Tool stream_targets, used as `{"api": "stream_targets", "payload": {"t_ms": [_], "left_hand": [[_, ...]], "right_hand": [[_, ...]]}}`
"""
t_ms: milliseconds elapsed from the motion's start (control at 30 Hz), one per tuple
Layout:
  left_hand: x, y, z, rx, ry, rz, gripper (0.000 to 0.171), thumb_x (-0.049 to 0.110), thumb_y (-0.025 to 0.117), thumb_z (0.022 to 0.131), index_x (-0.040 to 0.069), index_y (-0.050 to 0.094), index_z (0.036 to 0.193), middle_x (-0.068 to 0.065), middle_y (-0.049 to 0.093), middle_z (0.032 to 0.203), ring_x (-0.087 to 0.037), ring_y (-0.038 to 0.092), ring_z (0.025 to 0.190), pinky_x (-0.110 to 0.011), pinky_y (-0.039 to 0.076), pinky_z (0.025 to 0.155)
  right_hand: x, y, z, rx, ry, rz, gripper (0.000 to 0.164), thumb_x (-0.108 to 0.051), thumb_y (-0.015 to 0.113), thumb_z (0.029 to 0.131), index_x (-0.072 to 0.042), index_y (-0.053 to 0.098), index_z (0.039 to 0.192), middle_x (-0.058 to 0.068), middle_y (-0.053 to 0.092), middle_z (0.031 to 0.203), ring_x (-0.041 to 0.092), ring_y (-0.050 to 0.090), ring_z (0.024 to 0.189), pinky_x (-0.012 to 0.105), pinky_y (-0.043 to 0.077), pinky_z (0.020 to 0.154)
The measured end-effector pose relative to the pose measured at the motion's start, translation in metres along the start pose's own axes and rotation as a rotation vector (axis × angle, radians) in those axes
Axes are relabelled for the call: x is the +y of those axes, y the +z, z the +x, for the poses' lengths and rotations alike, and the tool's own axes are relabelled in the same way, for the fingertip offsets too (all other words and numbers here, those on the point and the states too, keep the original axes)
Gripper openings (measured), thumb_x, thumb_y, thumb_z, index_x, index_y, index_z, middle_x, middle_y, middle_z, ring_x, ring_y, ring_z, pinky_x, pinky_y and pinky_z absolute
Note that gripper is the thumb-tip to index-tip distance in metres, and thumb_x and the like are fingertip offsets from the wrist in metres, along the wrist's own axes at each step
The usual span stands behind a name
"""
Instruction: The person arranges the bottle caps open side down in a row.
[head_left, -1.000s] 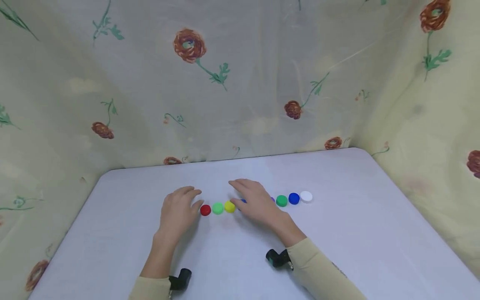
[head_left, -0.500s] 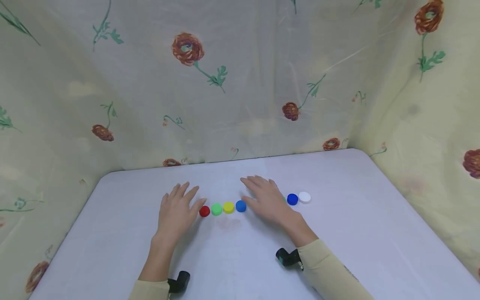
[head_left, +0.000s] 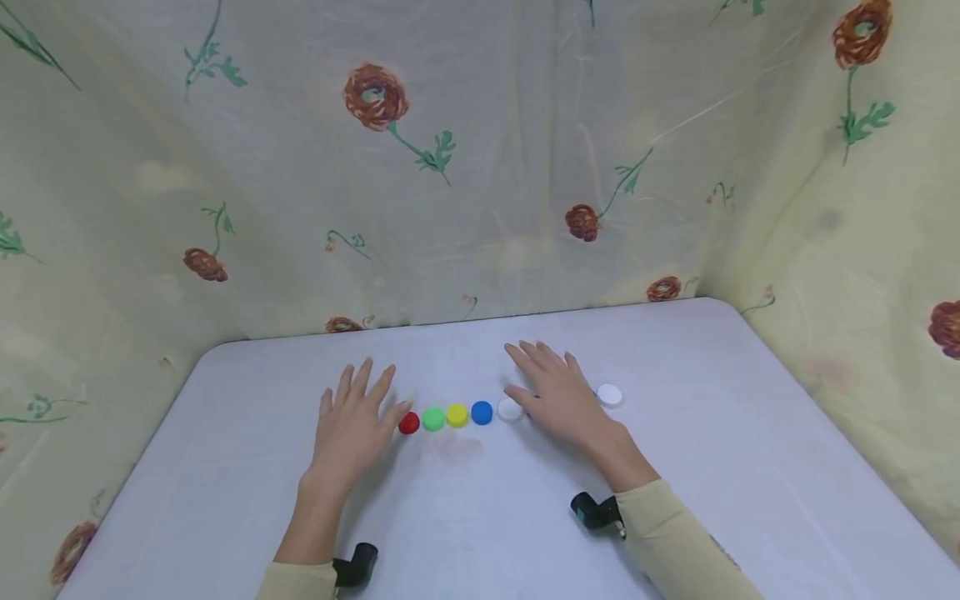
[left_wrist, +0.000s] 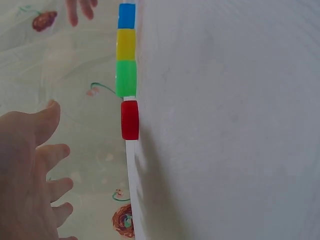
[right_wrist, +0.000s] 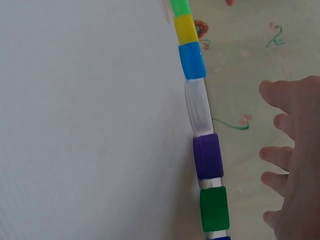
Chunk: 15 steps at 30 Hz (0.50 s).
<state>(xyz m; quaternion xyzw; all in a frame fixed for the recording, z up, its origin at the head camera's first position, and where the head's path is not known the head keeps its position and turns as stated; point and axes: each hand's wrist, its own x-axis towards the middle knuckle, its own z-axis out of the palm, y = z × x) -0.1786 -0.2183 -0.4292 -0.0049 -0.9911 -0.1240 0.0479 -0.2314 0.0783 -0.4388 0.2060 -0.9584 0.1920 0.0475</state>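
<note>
A row of coloured bottle caps lies across the white table. From the left come a red cap (head_left: 408, 423), a light green cap (head_left: 433, 418), a yellow cap (head_left: 457, 415), a blue cap (head_left: 482, 412) and a whitish cap (head_left: 509, 409). The right wrist view adds a purple cap (right_wrist: 208, 156) and a dark green cap (right_wrist: 214, 209). Another white cap (head_left: 610, 395) ends the row. Fingers spread, my left hand (head_left: 351, 433) hovers beside the red cap, holding nothing. My right hand (head_left: 564, 404), also spread and holding nothing, hovers over the row's right part, hiding caps from the head view.
The white table (head_left: 465, 517) reaches back to a flowered curtain (head_left: 480, 167), which also hangs along both sides. A small black camera sits at the left wrist (head_left: 356, 566) and another at the right wrist (head_left: 597, 510).
My right hand has moved rightward along the row, uncovering the blue cap and then the whitish one. My left hand's fingers have spread wider, with the hand almost in place.
</note>
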Motion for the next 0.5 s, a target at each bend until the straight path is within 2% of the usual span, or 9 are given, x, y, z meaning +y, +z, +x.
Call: {"api": "stream_targets", "payload": {"t_ms": [267,500], "left_hand": [[-0.002,-0.003,-0.001,0.014,0.01,-0.007,0.07,0.054,0.05,0.097,0.023,0.03,0.157,-0.015,0.018,0.167,-0.043,0.01,0.154,-0.07,0.011,0.118],[-0.001,-0.004,-0.002,0.045,0.03,-0.014,0.069,0.055,0.049,0.097,0.023,0.032,0.156,-0.015,0.02,0.166,-0.043,0.012,0.153,-0.071,0.012,0.117]], "right_hand": [[0.011,-0.004,-0.001,0.002,0.035,-0.053,0.067,-0.054,0.046,0.099,-0.027,0.027,0.158,0.007,0.029,0.164,0.035,0.021,0.154,0.07,0.013,0.118],[0.023,-0.009,-0.004,0.011,0.062,-0.05,0.068,-0.055,0.047,0.099,-0.026,0.027,0.158,0.008,0.027,0.165,0.036,0.02,0.154,0.071,0.01,0.118]]}}
